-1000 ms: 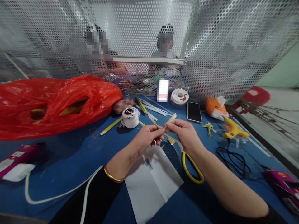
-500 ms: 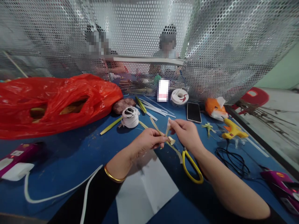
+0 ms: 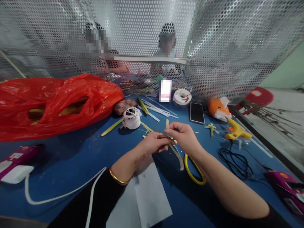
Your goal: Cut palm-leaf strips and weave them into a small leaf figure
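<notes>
Pale yellow-green leaf strips [image 3: 176,153] are pinched in the fingers of my left hand [image 3: 155,141], one end hanging down to the right. My right hand [image 3: 181,133] is closed on an upright strip end [image 3: 167,124], just above and to the right of my left fingertips. The two hands nearly touch, and the crossing of the strips is partly hidden by fingers. Below my right wrist lie yellow-handled scissors [image 3: 193,172], their blades hidden. A folded grey-white sheet [image 3: 149,193] lies under my left forearm.
A red plastic bag [image 3: 95,95] fills the left. Farther back are white cord [image 3: 131,118], white strips [image 3: 156,109], a spool [image 3: 182,97] and a phone [image 3: 197,113]. At right are a yellow glue gun [image 3: 237,130] and black cable [image 3: 237,164]. People sit behind the perforated screen [image 3: 147,19].
My right hand has moved slightly left and turned, and the strip end it holds stands more upright. The hanging strip has shifted left. The sheet has slid left and toward me.
</notes>
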A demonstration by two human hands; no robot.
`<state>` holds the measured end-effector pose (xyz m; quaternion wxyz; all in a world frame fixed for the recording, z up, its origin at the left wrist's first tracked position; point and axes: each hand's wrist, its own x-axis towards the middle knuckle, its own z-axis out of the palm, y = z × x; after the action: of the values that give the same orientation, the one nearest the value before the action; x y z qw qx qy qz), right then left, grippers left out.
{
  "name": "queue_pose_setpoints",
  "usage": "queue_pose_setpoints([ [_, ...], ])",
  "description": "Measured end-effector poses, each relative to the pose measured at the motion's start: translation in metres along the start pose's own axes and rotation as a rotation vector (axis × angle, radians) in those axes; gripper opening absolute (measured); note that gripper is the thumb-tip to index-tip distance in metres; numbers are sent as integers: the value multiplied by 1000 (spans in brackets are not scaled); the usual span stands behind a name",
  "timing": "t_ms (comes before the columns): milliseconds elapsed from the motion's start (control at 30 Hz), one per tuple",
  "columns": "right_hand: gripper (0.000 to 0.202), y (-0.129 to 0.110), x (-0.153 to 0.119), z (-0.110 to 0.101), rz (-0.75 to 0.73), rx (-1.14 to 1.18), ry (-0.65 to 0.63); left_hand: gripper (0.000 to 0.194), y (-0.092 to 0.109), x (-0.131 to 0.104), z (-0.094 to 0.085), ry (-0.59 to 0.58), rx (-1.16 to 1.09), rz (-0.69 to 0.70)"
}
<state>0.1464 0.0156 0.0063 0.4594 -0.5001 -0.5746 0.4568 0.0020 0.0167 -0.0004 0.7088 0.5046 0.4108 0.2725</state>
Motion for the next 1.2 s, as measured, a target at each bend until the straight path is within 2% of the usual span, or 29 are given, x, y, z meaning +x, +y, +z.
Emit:
queue_pose_setpoints([
  [300,20,4,-5,3,-168,-239,160,24,5,-3,0,-56,52,13],
  [467,20,1,-2,2,-225,-344,128,18,0,1,1,-29,56,12],
  [567,10,-10,-4,-6,-405,-487,169,11,0,2,-3,107,-42,36],
  [633,8,-21,-9,-11,-556,-539,334,14,4,2,-9,250,-149,92],
  [700,13,-30,-15,-14,-646,-567,507,16,9,2,-18,404,-251,195],
  [733,16,-33,-18,-14,-648,-600,519,16,13,2,-23,466,-291,246],
  [767,18,-34,-21,-12,-620,-657,464,17,16,2,-28,512,-319,291],
  [800,19,-33,-23,-9,-561,-736,338,17,19,1,-32,560,-336,334],
  [900,17,-24,-29,9,-279,-994,-239,20,28,-2,-41,661,-368,442],
  [933,20,-20,-31,17,-213,-1038,-379,21,30,-3,-42,687,-383,473],
  [967,26,-15,-34,25,-175,-1059,-459,22,32,-4,-43,708,-400,495],
  [1033,42,-7,-39,39,-204,-1108,-523,23,35,-6,-44,730,-427,522],
  [1067,40,-3,-41,45,-241,-1127,-541,23,36,-6,-44,735,-433,527],
  [1200,10,7,-44,55,-322,-1183,-560,21,36,-7,-41,725,-406,514],
])
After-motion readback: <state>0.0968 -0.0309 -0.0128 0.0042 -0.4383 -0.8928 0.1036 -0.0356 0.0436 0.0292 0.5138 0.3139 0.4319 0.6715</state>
